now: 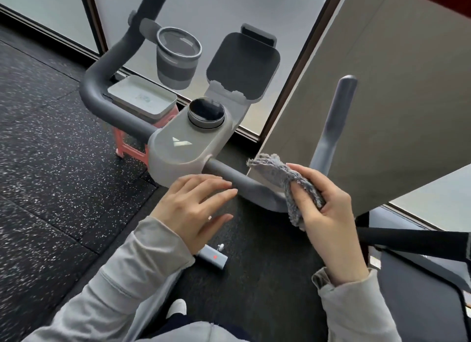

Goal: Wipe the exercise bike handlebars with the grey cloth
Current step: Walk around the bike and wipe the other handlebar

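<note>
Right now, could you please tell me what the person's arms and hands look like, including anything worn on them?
Both arms wear long, light grey fabric sleeves reaching the wrists; the left sleeve shows a stitched seam, the right sleeve a loose cuff. The left hand is ungloved, with a thin pale ring on one finger; the right hand shows no jewellery.

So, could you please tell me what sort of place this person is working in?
Probably a gym or fitness room: exercise bike handlebars with a cup holder, speckled black rubber flooring, and frosted glass panels behind.
</note>
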The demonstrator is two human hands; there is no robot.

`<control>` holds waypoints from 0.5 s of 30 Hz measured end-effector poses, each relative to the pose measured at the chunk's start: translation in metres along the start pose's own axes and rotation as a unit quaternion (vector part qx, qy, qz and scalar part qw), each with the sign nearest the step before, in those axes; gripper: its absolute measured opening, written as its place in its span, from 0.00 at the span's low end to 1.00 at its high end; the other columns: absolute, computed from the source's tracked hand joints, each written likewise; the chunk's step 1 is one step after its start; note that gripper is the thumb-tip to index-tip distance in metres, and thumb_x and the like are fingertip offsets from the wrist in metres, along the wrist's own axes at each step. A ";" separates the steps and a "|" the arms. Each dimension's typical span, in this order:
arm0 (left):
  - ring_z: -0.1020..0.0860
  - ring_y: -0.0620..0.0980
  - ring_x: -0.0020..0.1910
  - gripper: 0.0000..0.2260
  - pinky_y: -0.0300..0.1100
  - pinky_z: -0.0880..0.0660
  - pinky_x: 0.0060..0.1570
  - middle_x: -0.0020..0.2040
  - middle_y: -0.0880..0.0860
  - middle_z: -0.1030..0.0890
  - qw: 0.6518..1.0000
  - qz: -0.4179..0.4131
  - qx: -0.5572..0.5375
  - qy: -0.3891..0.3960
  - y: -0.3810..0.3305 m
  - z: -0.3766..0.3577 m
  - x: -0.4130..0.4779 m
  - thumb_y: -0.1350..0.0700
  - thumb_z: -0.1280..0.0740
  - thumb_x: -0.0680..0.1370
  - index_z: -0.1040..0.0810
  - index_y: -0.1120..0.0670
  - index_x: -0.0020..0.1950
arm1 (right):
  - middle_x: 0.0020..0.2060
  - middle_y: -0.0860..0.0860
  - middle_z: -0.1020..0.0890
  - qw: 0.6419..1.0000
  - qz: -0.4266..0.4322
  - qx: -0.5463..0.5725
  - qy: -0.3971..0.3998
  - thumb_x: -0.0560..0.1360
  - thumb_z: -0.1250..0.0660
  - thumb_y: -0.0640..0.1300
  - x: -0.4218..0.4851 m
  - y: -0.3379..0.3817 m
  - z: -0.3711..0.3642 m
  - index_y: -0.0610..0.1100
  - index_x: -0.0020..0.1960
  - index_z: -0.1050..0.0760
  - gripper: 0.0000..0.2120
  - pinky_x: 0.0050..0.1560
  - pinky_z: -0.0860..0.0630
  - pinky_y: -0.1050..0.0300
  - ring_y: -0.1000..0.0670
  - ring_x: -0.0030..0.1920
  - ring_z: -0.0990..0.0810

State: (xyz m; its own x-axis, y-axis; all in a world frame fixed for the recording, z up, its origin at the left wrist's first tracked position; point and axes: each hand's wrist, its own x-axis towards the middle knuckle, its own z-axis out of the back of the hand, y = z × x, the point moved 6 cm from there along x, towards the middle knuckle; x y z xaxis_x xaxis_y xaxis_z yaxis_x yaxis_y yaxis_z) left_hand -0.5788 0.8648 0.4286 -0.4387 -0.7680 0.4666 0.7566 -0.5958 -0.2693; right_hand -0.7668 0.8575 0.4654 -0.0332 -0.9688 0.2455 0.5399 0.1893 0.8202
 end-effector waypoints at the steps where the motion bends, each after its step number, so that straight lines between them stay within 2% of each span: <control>1: 0.19 0.54 0.52 0.15 0.48 0.24 0.53 0.53 0.53 0.17 1.000 0.002 -0.001 0.009 -0.008 -0.004 -0.005 0.50 0.36 0.73 0.18 0.57 0.53 | 0.52 0.51 0.16 1.000 0.008 0.014 0.000 0.77 0.35 0.35 -0.004 -0.001 0.001 0.45 0.59 0.21 0.13 0.58 0.24 0.62 0.57 0.55 0.19; 5: 0.18 0.56 0.51 0.17 0.52 0.21 0.51 0.53 0.56 0.17 0.996 0.055 0.012 0.073 -0.028 -0.036 -0.035 0.50 0.34 0.72 0.18 0.58 0.55 | 0.54 0.49 0.17 0.997 0.037 0.065 0.022 0.77 0.35 0.35 -0.023 -0.011 0.008 0.42 0.60 0.22 0.13 0.59 0.25 0.62 0.56 0.56 0.20; 7: 0.20 0.56 0.56 0.20 0.52 0.23 0.56 0.58 0.57 0.19 0.986 0.106 0.023 0.128 -0.034 -0.063 -0.056 0.49 0.30 0.71 0.21 0.57 0.59 | 0.54 0.48 0.17 0.994 0.043 0.098 0.035 0.77 0.36 0.34 -0.035 -0.020 0.014 0.41 0.60 0.22 0.13 0.60 0.26 0.62 0.55 0.57 0.20; 9: 0.31 0.50 0.69 0.25 0.46 0.33 0.68 0.70 0.53 0.30 0.958 0.186 0.038 0.216 -0.036 -0.096 -0.081 0.44 0.36 0.76 0.32 0.54 0.70 | 0.54 0.47 0.17 0.990 0.046 0.124 0.050 0.77 0.36 0.32 -0.048 -0.031 0.023 0.40 0.61 0.22 0.14 0.59 0.26 0.63 0.54 0.56 0.20; 11: 0.42 0.44 0.74 0.28 0.39 0.45 0.73 0.75 0.48 0.40 0.920 0.267 0.050 0.283 -0.037 -0.126 -0.112 0.41 0.44 0.78 0.43 0.51 0.75 | 0.54 0.47 0.17 0.986 0.054 0.139 0.069 0.77 0.36 0.32 -0.060 -0.042 0.032 0.40 0.61 0.23 0.14 0.58 0.27 0.64 0.55 0.56 0.20; 13: 0.42 0.44 0.73 0.29 0.38 0.45 0.71 0.75 0.49 0.40 0.890 0.336 0.028 0.306 -0.044 -0.151 -0.146 0.42 0.43 0.78 0.43 0.52 0.75 | 0.54 0.48 0.17 0.982 0.060 0.152 0.094 0.77 0.36 0.32 -0.074 -0.051 0.040 0.40 0.61 0.23 0.14 0.58 0.27 0.66 0.58 0.55 0.20; 15: 0.41 0.47 0.73 0.29 0.42 0.43 0.72 0.75 0.50 0.39 0.850 0.400 0.018 0.343 -0.058 -0.173 -0.182 0.42 0.43 0.78 0.43 0.53 0.75 | 0.54 0.48 0.18 0.977 0.064 0.165 0.122 0.77 0.36 0.32 -0.089 -0.060 0.047 0.40 0.61 0.23 0.14 0.57 0.28 0.67 0.59 0.55 0.21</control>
State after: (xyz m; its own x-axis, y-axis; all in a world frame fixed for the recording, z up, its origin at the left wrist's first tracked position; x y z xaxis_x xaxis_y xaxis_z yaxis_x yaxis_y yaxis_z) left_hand -0.6261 0.9986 0.2133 0.0522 -0.8879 -0.4570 0.9547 0.1785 -0.2379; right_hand -0.8355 0.9393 0.4185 0.2404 -0.9352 0.2601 0.2240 0.3141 0.9226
